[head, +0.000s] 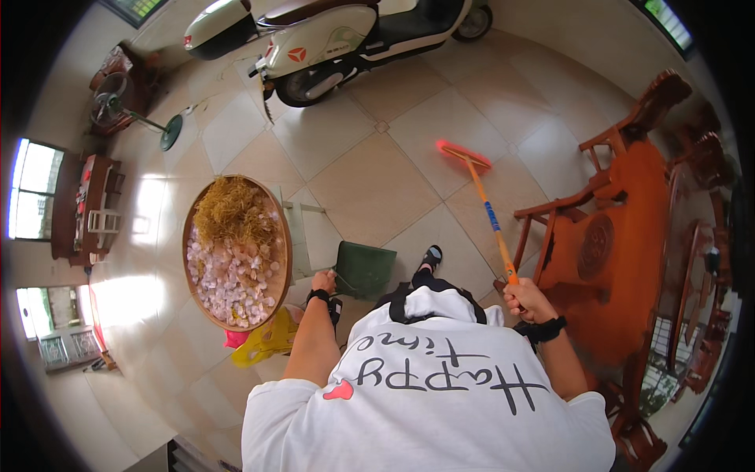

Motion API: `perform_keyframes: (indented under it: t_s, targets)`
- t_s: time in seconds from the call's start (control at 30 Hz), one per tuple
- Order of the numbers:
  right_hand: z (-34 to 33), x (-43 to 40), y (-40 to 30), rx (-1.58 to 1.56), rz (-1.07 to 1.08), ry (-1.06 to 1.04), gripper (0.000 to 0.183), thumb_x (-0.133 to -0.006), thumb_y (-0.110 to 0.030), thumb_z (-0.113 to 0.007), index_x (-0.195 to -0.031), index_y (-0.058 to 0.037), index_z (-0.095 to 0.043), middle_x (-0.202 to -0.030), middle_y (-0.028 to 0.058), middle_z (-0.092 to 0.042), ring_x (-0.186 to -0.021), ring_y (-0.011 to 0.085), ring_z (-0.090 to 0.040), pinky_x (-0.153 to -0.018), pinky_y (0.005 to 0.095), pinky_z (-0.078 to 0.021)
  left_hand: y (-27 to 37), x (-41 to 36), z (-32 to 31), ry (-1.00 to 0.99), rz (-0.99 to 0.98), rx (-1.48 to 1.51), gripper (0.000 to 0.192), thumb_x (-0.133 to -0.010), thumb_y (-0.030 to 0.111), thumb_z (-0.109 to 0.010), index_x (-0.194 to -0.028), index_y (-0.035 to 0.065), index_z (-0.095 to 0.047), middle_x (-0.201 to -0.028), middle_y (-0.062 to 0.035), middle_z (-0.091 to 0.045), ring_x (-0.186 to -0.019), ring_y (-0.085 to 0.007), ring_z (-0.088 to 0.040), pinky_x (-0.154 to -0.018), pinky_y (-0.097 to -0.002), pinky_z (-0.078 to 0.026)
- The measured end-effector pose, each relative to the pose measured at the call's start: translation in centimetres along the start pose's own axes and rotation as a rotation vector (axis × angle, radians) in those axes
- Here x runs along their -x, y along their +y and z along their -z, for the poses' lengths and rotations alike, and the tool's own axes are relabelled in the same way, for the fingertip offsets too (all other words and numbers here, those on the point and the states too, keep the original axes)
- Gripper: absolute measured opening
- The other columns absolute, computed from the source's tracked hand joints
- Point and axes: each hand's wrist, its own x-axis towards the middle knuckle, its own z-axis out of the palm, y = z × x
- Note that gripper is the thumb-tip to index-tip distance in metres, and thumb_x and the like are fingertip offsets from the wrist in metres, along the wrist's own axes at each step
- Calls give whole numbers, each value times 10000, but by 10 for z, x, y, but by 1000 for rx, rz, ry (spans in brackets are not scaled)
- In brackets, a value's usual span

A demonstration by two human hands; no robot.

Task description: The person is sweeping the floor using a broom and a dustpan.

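My right hand (527, 299) is closed round the orange end of a broom handle. The broom (465, 156) has pink-red bristles, which lie towards the tiled floor ahead of me, and a blue band on its shaft. At the left, my left hand (324, 282) grips the handle of a green dustpan (365, 270), whose wide pan is beside my foot. Left of that hand, a round woven tray (288, 253) holds yellowish dried strands and many pale, petal-like pieces. It rests over a light-coloured stand.
A wooden bench (607, 253) borders my right side. Across the tiled floor stands a white and black scooter (330, 47). A pedestal fan (171, 133) is at the upper left. Yellow and pink plastic bags (268, 339) are below the tray.
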Motion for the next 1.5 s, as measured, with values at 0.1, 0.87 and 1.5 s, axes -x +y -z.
perform_keyframes:
  t_s: [0.1, 0.87, 1.5]
  targets:
    - [3, 9, -25, 211, -35, -14, 136, -707, -50, -411, -574, -38, -384, -464, 9, -369, -335, 66, -338, -281, 199, -270, 21, -11, 7, 14, -47, -64, 267, -734, 250, -432, -727, 18, -564, -551, -93, -536, -501, -188, -534, -486, -303, -426]
    - [-138, -233, -276, 782, 235, -258, 118, -653, -74, -488, -563, -3, -461, -446, 48, -446, -326, 110, -413, -286, 221, -320, 175, -148, 41, -63, -49, 148, 273, -738, 224, -414, -799, -7, -544, -492, -103, -503, -391, -167, -485, -371, -279, -389]
    - [29, -198, -289, 162, -19, 113, 42, -696, -53, -472, -685, -15, -487, -501, 5, -438, -357, 51, -369, -301, 189, -289, 328, -269, 34, -221, -86, 87, 265, -773, 207, -384, -821, -19, -514, -475, -105, -469, -347, -159, -435, -308, -265, -328]
